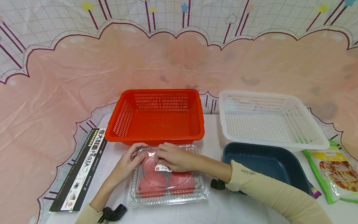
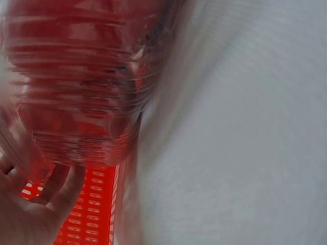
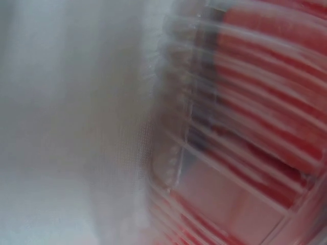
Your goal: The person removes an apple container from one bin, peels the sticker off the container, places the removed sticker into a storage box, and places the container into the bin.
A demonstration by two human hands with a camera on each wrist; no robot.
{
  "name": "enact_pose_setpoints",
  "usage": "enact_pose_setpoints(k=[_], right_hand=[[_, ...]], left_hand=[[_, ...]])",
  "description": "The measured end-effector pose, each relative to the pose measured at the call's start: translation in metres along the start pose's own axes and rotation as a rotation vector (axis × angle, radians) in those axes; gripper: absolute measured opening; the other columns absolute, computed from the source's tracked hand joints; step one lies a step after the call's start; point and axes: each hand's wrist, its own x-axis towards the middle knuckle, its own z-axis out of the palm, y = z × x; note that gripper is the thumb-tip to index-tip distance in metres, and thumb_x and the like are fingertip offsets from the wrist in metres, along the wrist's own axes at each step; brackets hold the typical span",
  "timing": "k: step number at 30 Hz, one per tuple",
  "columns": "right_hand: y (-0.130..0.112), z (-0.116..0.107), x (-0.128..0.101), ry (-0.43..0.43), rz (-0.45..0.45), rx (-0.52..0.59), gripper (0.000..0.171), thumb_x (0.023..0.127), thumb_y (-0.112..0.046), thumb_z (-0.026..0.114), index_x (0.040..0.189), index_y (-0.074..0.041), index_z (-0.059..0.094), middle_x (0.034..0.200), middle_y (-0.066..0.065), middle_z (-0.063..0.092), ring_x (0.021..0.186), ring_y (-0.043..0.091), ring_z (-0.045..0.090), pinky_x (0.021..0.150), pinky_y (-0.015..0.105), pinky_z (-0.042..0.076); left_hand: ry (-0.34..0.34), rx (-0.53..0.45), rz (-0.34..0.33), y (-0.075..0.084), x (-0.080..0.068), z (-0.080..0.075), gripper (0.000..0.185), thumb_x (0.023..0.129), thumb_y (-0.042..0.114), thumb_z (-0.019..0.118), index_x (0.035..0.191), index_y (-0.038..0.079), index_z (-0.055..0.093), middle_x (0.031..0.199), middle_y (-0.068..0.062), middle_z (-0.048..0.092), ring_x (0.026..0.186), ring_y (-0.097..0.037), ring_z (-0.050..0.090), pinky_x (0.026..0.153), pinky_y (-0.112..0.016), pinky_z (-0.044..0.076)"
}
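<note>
A: How were the hands placed?
B: The plastic box (image 1: 167, 200) was set on the white table (image 1: 167, 216), just on the near side of the red basket (image 1: 163, 124). Its far left corner was gripped by the left hand (image 1: 130, 160). The right hand (image 1: 173, 158) was laid over the lid (image 1: 167, 188) with bent fingers, beside a small label (image 1: 162, 168); whether anything was pinched there could not be told.

A: What risk was noted?
B: Tipping, in the main. If the lid were tugged up by one edge only, the box could be tilted and the red contents (image 1: 152, 180) jumbled. Thin plastic might be creased or split by uneven force. The basket, being so near, could be bumped by either hand.

A: What was left unclear?
B: The right fingertips were hidden, and the label was partly covered. The contents were obscured by ridges and glare; their kind was left unnamed. The right wrist view was badly blurred. The blue basin (image 1: 260, 158) was partly covered by the right sleeve (image 1: 274, 189), and the food bag (image 1: 338, 174) was cut off at the frame's edge.
</note>
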Motion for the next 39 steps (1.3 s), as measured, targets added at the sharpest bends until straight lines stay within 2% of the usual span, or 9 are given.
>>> enact_pose_setpoints(k=[5,12,26,39], right_hand=[[0.0001,0.0005,-0.0012,0.042,-0.024,0.008,0.005,0.098,-0.018,0.055,0.097,-0.015,0.058,0.098,-0.003,0.058,0.095,0.013,0.053,0.089,0.022,0.045],[0.0023,-0.0002,-0.0042,0.089,-0.020,0.132,0.005,0.097,-0.017,0.056,0.099,-0.012,0.057,0.096,-0.001,0.058,0.093,0.013,0.051,0.087,0.021,0.045],[0.0046,-0.0019,-0.0053,0.097,-0.046,0.230,0.005,0.098,-0.016,0.053,0.099,-0.011,0.055,0.094,0.001,0.055,0.085,0.010,0.050,0.079,0.016,0.042],[0.0075,-0.0011,-0.0049,0.149,-0.128,0.319,0.005,0.094,-0.006,0.056,0.097,-0.008,0.053,0.089,0.002,0.051,0.084,0.010,0.047,0.078,0.013,0.042]], left_hand=[[0.003,-0.001,0.003,0.0016,0.0003,0.0004,0.029,0.099,0.014,0.052,0.127,0.011,0.052,0.124,-0.006,0.058,0.106,0.000,0.053,0.090,-0.022,0.049],[0.004,0.002,0.005,0.0022,0.0002,0.0006,0.029,0.099,0.013,0.052,0.128,0.010,0.052,0.125,-0.005,0.057,0.107,0.003,0.052,0.091,-0.020,0.048],[-0.002,0.003,0.007,0.0013,-0.0002,0.0004,0.030,0.099,0.014,0.052,0.128,0.011,0.051,0.125,-0.006,0.057,0.108,0.002,0.052,0.092,-0.021,0.049],[0.004,0.002,0.025,-0.0004,0.0005,0.0007,0.030,0.098,0.013,0.052,0.128,0.011,0.052,0.126,-0.005,0.057,0.108,0.003,0.052,0.092,-0.020,0.048]])
